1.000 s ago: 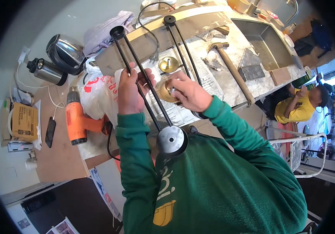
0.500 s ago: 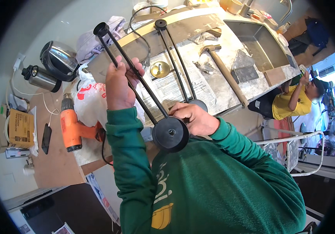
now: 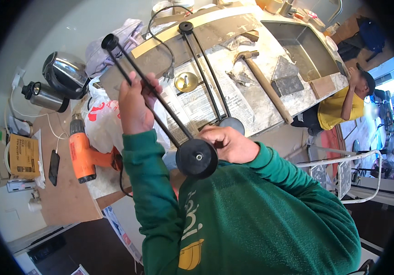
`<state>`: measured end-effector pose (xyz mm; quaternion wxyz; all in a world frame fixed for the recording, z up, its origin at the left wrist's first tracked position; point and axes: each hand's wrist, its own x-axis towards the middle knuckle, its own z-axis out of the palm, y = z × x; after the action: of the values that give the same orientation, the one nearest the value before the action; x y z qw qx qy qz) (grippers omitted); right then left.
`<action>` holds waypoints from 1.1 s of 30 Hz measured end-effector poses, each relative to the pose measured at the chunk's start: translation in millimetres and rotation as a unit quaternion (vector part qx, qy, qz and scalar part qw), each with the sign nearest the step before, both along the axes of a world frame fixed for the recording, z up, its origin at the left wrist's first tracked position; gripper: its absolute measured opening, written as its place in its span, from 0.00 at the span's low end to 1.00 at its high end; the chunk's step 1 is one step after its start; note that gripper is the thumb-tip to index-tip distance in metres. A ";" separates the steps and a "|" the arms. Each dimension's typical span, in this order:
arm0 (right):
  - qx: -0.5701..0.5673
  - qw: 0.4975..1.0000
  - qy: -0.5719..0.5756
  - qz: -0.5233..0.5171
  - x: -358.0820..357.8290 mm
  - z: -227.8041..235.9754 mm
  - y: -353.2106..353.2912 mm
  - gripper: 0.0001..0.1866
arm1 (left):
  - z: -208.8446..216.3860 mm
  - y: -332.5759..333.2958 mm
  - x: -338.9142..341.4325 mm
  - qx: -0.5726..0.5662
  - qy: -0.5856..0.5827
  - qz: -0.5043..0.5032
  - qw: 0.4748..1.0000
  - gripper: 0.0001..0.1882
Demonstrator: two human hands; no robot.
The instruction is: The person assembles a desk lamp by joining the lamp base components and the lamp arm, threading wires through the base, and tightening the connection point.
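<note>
I hold a black twin-rod metal frame (image 3: 175, 120) tilted above the worktop, its round, cup-like base (image 3: 197, 158) toward me and a small round cap (image 3: 110, 42) at its far end. My left hand (image 3: 137, 98) is closed round the rods partway along. At the base, my right hand (image 3: 229, 143) pinches its right edge; the fingertips are partly hidden. A matching twin-rod frame (image 3: 207, 75) lies on newspaper (image 3: 192, 107) just beyond. Between the two sits a small brass-coloured dish (image 3: 186, 82) with a post in its middle.
A hammer (image 3: 265, 85) and dark tile pieces (image 3: 287, 80) lie to the right, before a sink (image 3: 300, 50). On the left are an orange heat gun (image 3: 84, 151), a plastic bag (image 3: 103, 119), a kettle (image 3: 64, 73) and a phone (image 3: 55, 167). A person in yellow (image 3: 343, 107) stands at far right.
The held frame has shifted slightly left, its far end dipping lower in view. Both hands keep their hold. The person at right has raised an arm toward the head.
</note>
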<state>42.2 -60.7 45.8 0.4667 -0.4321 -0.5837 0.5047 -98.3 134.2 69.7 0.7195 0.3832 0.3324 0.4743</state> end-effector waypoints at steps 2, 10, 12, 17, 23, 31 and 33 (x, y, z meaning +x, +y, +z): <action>0.014 1.000 0.010 -0.002 1.4 -9.5 -3.6 0.15 | -3.3 -1.9 -4.1 0.010 -0.003 0.013 1.000 0.11; -0.017 0.998 0.054 0.037 -20.7 -14.2 -7.3 0.20 | 2.0 -27.5 -45.8 0.070 0.075 0.096 0.990 0.10; -0.068 0.985 0.152 -0.032 -33.3 -0.4 -10.8 0.21 | 2.6 -33.2 -52.5 0.095 0.069 0.074 0.990 0.11; -0.020 0.998 0.051 0.024 -31.0 7.2 -6.7 0.21 | 1.2 -67.7 -55.4 0.056 0.025 0.086 0.994 0.21; 0.088 0.993 -0.027 -0.072 -31.9 16.4 6.1 0.20 | -8.4 -131.0 -48.7 -0.023 -0.005 -0.058 0.998 0.33; 0.244 0.915 -0.257 -0.190 -37.1 16.3 6.9 0.20 | -11.0 -152.5 -38.3 -0.079 -0.127 -0.078 0.986 0.42; 0.170 0.940 -0.247 -0.162 -32.9 25.2 1.8 0.18 | -11.6 -148.5 -45.5 -0.042 -0.067 -0.071 0.994 0.42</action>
<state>9.2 -58.9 71.0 0.4494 -0.5464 -0.6799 0.1930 -143.8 -14.3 58.2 0.7879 0.3422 0.2748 0.4320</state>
